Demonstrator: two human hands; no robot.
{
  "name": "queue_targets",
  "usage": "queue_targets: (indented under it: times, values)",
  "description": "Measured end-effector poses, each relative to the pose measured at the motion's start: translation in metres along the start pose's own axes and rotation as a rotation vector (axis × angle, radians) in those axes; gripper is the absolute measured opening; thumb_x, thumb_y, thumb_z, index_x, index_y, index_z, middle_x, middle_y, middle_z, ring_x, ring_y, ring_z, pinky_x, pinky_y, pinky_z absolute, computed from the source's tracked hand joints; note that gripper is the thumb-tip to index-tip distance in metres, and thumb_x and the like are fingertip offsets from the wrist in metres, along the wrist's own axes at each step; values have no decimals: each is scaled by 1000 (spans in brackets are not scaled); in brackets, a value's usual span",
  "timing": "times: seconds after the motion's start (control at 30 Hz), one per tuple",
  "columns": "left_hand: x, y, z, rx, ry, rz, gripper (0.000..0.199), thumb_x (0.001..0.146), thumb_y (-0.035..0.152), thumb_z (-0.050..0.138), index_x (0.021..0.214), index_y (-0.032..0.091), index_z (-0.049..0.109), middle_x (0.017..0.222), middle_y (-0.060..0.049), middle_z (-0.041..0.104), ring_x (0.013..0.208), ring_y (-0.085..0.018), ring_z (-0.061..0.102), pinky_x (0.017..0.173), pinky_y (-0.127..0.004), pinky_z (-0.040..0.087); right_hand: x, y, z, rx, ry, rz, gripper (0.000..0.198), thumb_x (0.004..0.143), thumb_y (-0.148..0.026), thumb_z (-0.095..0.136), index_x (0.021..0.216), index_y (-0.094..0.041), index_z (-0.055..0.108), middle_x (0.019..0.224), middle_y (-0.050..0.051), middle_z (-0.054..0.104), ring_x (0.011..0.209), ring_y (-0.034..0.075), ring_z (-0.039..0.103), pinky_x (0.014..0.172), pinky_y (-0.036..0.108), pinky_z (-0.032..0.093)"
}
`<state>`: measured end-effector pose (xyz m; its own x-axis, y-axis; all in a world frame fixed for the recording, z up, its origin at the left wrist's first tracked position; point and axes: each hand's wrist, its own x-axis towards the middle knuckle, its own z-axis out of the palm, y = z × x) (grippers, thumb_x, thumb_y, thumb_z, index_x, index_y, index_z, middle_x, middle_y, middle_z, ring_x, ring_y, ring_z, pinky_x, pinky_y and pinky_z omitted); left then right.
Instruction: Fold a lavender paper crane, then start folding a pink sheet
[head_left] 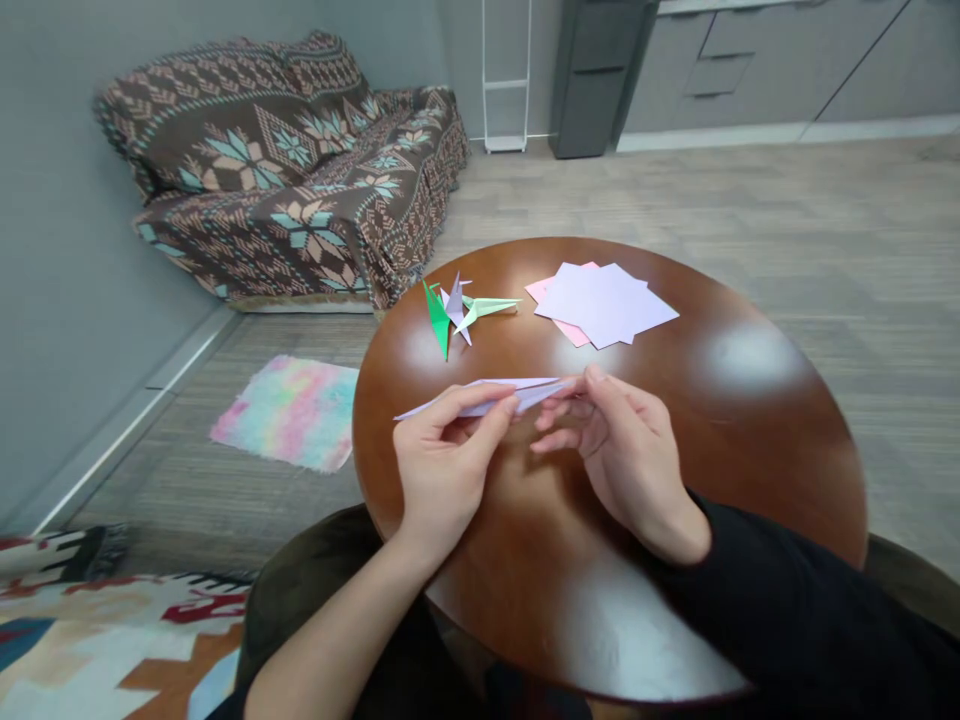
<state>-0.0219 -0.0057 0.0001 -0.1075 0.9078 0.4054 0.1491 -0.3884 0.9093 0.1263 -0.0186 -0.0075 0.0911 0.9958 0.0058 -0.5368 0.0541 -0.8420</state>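
A long, narrow piece of folded lilac origami paper (536,392) is held above the near half of the round table. My left hand (450,455) pinches its middle between thumb and fingers, and one pointed end sticks out to the left past the knuckles. At the other end, my right hand (626,450) grips the right tip between thumb and index finger, its other fingers loosely curled below. Beyond my hands lie folded paper cranes: a green one (437,320), a lilac one (455,303) and a pale green one (487,307), touching one another.
Flat lilac paper sheets (607,305) overlap pink sheets (571,332) on the far side of the brown table (750,440). A patterned, blanket-covered sofa (300,190) stands at the back left, with a pastel rug (289,412) on the floor. Grey cabinets (750,70) line the back right.
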Motion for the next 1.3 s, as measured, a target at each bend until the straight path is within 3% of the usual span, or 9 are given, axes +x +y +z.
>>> queue_targets:
  times: [0.3, 0.6, 0.7, 0.8, 0.9, 0.97, 1.07, 1.13, 1.3]
  values:
    - [-3, -1, 2, -103, -67, -56, 16, 84, 17, 81, 100, 19, 80, 97, -4, 82, 82, -17, 80, 77, -22, 64, -1, 2, -2, -98, -20, -8, 10, 82, -26, 85, 85, -18, 80, 67, 2, 74, 61, 14, 71, 55, 25, 67]
    - [2, 1, 3, -284, 86, -184, 101, 80, 21, 87, 159, 28, 26, 86, 1, 79, 76, -19, 78, 72, -28, 64, 2, 1, -3, -248, 24, 75, 23, 77, -37, 86, 78, -17, 74, 69, 1, 70, 62, 13, 66, 58, 27, 62]
    - [3, 1, 1, -274, 49, -218, 117, 80, 21, 87, 166, 29, 8, 84, 1, 79, 73, -18, 77, 73, -29, 63, 7, -1, -7, -282, 184, -89, 30, 72, -31, 89, 91, -22, 68, 88, 0, 72, 80, 14, 68, 68, 25, 59]
    - [2, -2, 0, -283, -46, -269, 123, 79, 20, 87, 167, 32, 2, 86, 0, 79, 73, -19, 77, 72, -29, 63, 11, -5, -9, -386, 58, -68, 30, 74, -31, 87, 97, -22, 70, 92, 2, 74, 85, 16, 68, 75, 26, 55]
    - [1, -7, -1, -313, -102, -308, 123, 79, 20, 86, 167, 32, 1, 87, 0, 79, 72, -18, 76, 70, -28, 61, 11, -9, -10, -487, -176, 93, 23, 83, -38, 79, 80, -17, 73, 73, 2, 72, 68, 15, 63, 68, 28, 50]
    - [2, -11, -1, -355, -123, -345, 110, 79, 22, 86, 164, 30, 17, 86, 0, 78, 70, -16, 74, 67, -25, 58, 10, -9, -9, -494, -203, 107, 26, 85, -40, 77, 76, -16, 72, 70, 2, 71, 65, 14, 61, 66, 28, 47]
    - [4, -18, -2, -441, -237, -425, 50, 82, 28, 84, 128, 19, 65, 86, -2, 76, 70, -12, 69, 65, -21, 53, 10, -8, -9, -465, -177, 70, 25, 87, -40, 76, 80, -17, 71, 74, 3, 72, 70, 16, 64, 71, 30, 48]
    - [5, -21, -2, -442, -315, -443, 21, 87, 32, 80, 97, 15, 74, 83, -3, 74, 70, -11, 65, 65, -21, 51, 9, -7, -9, -470, -176, 49, 24, 89, -39, 73, 81, -17, 70, 75, 3, 72, 72, 17, 65, 74, 31, 49]
    - [6, -18, -4, -280, -306, -385, 29, 87, 32, 79, 67, 15, 65, 61, 2, 61, 58, -9, 52, 59, -22, 40, 7, -7, -8, -580, -276, 51, 22, 90, -35, 71, 78, -17, 70, 70, 0, 70, 62, 13, 58, 63, 27, 43]
